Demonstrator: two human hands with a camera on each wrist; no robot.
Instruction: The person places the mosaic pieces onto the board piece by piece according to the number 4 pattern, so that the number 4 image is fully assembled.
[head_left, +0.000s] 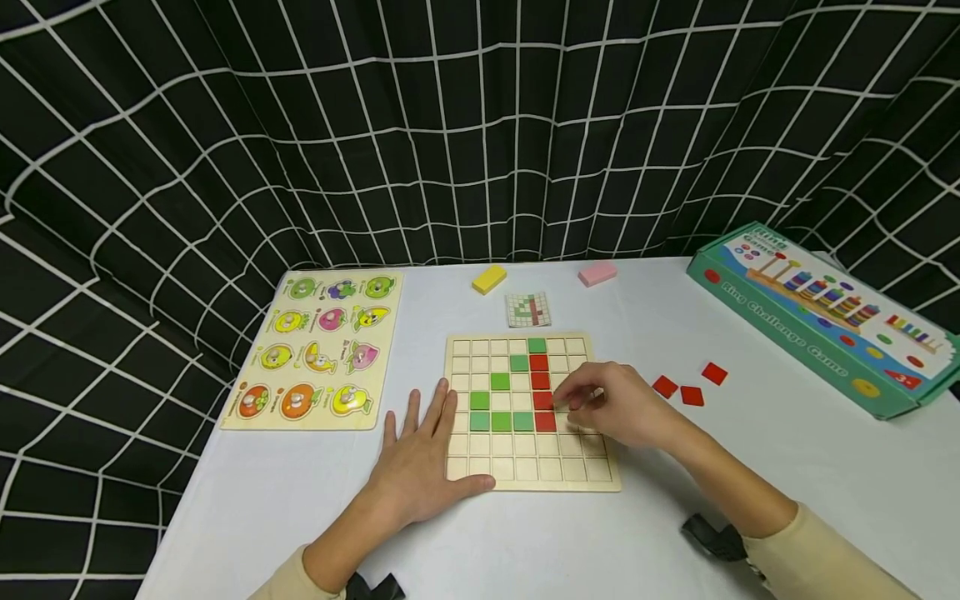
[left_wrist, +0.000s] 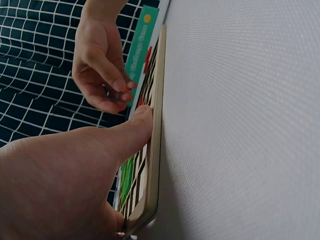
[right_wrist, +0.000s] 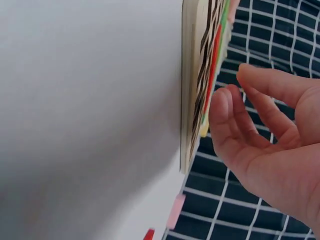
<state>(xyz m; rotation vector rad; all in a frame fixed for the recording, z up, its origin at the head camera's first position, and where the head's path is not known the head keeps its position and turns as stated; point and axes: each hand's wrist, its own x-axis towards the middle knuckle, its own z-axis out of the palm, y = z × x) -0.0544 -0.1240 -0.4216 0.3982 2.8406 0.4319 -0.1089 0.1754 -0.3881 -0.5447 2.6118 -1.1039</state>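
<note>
A wooden grid board (head_left: pixel 528 473) lies on the table with several green tiles (head_left: pixel 500 421) in a triangle outline and a column of red tiles (head_left: pixel 540 381). My left hand (head_left: pixel 416 475) lies with spread fingers along the board's left edge, its thumb over the near corner. Over the board's right side, my right hand (head_left: pixel 618 404) has its fingers bent and seems to pinch a red tile (head_left: pixel 575 403), mostly hidden by the fingers. In the left wrist view a little red shows at those fingertips; in the right wrist view the tile cannot be seen.
Three loose red tiles (head_left: pixel 692 395) lie right of the board. Beyond it are a small pattern card (head_left: pixel 528 309), a yellow block (head_left: pixel 490 279) and a pink block (head_left: pixel 597 273). A fruit puzzle board (head_left: pixel 307 350) is at left, a green game box (head_left: pixel 817 321) at right.
</note>
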